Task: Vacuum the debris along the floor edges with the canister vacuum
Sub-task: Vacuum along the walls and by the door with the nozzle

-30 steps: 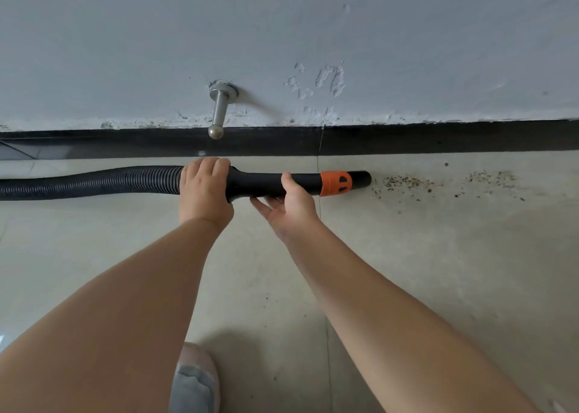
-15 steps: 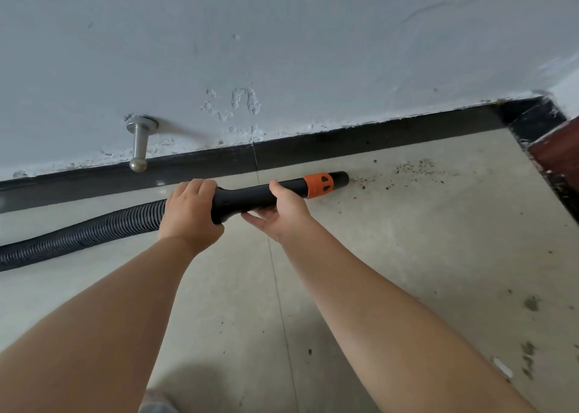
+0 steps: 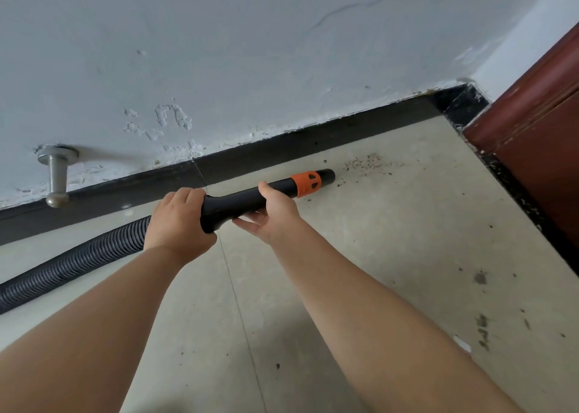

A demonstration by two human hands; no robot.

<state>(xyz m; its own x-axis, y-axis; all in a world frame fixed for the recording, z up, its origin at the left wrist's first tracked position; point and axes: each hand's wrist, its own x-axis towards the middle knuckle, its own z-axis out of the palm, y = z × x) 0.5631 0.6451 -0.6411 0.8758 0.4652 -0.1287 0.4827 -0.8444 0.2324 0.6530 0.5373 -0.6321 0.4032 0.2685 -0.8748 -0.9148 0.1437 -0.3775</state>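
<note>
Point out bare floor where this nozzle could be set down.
Bare tile lies below the right hand, between the forearms and the dark stains. Crowded: brown debris between the black nozzle's orange collar and the reddish-brown door.

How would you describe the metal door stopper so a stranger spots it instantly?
Start at the pale wall and follow its black skirting leftward. Just above it, the door stopper juts out. It is the only silver metal peg there, round-tipped, unlike the black ribbed hose below.
</note>
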